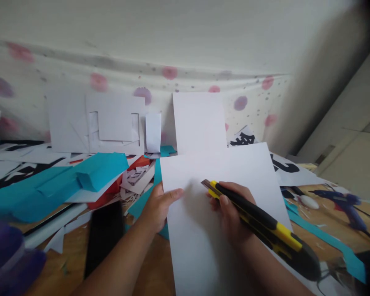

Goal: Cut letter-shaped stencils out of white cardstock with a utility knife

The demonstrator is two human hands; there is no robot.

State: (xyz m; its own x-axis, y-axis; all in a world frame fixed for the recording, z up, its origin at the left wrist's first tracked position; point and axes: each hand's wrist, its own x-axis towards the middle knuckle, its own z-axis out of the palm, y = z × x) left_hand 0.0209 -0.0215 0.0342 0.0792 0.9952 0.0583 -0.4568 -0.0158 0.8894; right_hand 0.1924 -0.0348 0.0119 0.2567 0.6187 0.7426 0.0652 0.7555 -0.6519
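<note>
A large white board (185,230) lies in front of me, tilted toward me. My left hand (160,205) grips its left edge, thumb on top and fingers hidden beneath. Held in my right hand (234,209) is a yellow and black utility knife (259,218), its blade out and pointing up and to the left. The blade tip is over the board; whether it touches the surface I cannot tell. Behind the board's top edge stands another white panel (200,123).
Blue folded paper (101,172) and paper scraps (137,176) cover the left side. A black phone-like slab (105,230) lies beside my left forearm. To the right are a purple glue gun (342,201), a blue paper strip (323,236) and a sheet with black lettering (292,172).
</note>
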